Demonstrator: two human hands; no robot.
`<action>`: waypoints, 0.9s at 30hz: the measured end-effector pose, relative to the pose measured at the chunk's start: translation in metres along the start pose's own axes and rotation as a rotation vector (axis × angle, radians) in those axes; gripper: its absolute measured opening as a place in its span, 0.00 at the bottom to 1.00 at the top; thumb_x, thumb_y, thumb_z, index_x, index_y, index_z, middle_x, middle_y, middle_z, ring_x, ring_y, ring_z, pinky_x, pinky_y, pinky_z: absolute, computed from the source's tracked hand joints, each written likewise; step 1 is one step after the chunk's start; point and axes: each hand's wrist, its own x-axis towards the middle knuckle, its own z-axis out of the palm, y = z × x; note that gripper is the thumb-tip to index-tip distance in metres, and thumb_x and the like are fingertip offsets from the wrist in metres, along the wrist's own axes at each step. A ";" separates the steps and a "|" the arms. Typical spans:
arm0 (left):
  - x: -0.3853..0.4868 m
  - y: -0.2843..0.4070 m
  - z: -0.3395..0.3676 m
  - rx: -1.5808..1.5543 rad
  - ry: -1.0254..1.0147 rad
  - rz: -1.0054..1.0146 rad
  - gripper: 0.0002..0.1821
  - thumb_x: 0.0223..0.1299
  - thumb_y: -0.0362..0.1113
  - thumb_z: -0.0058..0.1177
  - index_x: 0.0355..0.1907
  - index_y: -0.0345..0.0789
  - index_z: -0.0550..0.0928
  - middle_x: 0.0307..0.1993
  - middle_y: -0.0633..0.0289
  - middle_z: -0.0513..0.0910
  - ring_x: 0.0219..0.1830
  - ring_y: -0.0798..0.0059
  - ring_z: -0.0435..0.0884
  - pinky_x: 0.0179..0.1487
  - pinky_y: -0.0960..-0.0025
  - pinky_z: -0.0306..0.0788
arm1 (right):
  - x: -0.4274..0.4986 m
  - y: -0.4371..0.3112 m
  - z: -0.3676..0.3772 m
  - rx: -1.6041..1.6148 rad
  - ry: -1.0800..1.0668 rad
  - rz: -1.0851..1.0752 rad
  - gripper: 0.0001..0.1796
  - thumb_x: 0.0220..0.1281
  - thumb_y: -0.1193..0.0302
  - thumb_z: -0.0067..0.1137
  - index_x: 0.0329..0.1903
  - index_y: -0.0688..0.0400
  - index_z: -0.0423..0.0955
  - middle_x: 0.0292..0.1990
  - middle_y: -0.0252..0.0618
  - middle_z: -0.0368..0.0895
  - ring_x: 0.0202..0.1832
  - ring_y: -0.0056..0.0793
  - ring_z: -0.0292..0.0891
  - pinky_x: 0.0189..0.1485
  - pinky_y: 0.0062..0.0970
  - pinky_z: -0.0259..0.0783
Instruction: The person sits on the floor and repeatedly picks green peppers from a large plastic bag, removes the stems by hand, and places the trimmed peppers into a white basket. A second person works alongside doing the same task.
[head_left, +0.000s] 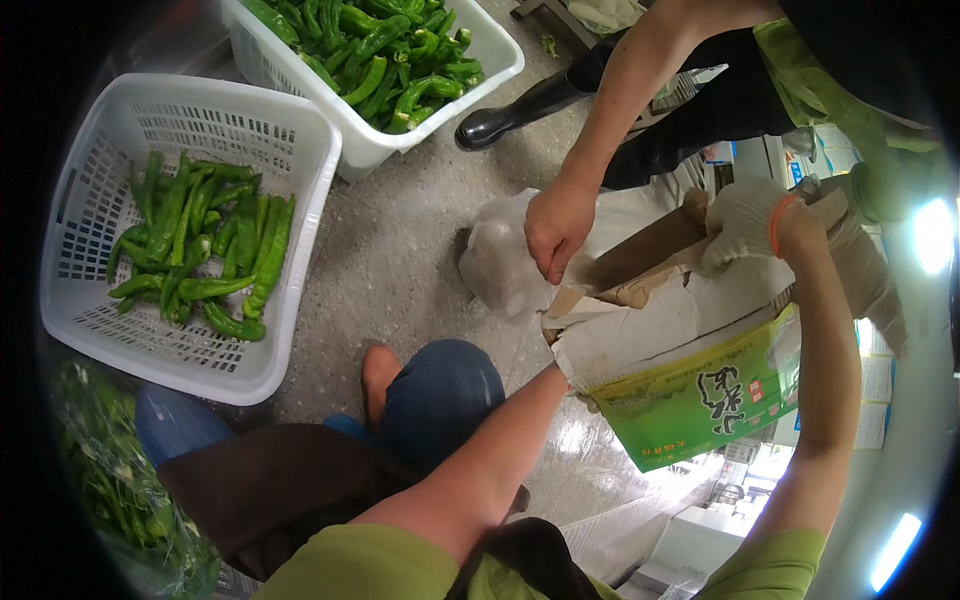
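Note:
A green and white cardboard carton (697, 382), bearing writing, is tilted before me with its torn flaps upward. My right hand (742, 225), in a white knit glove with an orange cuff, grips its upper edge. My left hand is mostly hidden behind the carton's lower left corner; the bare forearm runs up to it and the hand appears to hold the carton there. From above reaches another person's bare hand (559, 229), fingertips pinched together just over the torn flap. A translucent plastic bag (499, 259) is beside that hand.
Left of me is a white plastic basket (311, 165) with several long green peppers (195, 232). A second white basket (502, 56), fuller of peppers, stands behind it. A clear bag of green vegetables (124, 480) lies at lower left. The other person's black boot (517, 116) stands on the speckled floor (360, 255).

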 end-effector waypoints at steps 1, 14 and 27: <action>0.001 0.001 0.000 0.000 0.000 0.000 0.25 0.60 0.39 0.51 0.59 0.29 0.72 0.46 0.38 0.82 0.51 0.42 0.80 0.56 0.53 0.72 | -0.003 0.001 -0.002 0.005 -0.015 0.006 0.21 0.36 0.52 0.67 0.31 0.53 0.86 0.26 0.43 0.83 0.31 0.41 0.81 0.36 0.35 0.75; -0.002 0.004 -0.004 0.037 0.006 0.004 0.26 0.60 0.39 0.51 0.59 0.29 0.72 0.45 0.38 0.82 0.51 0.42 0.80 0.56 0.53 0.71 | -0.022 0.009 0.005 0.033 0.137 0.022 0.20 0.38 0.49 0.67 0.28 0.52 0.86 0.24 0.42 0.82 0.28 0.40 0.79 0.33 0.36 0.73; -0.002 0.006 -0.013 0.093 0.028 -0.002 0.27 0.60 0.39 0.51 0.60 0.29 0.71 0.45 0.37 0.82 0.51 0.42 0.80 0.57 0.53 0.71 | -0.032 0.014 0.011 -0.122 0.579 0.087 0.17 0.37 0.54 0.67 0.23 0.55 0.81 0.22 0.45 0.79 0.29 0.47 0.77 0.35 0.40 0.71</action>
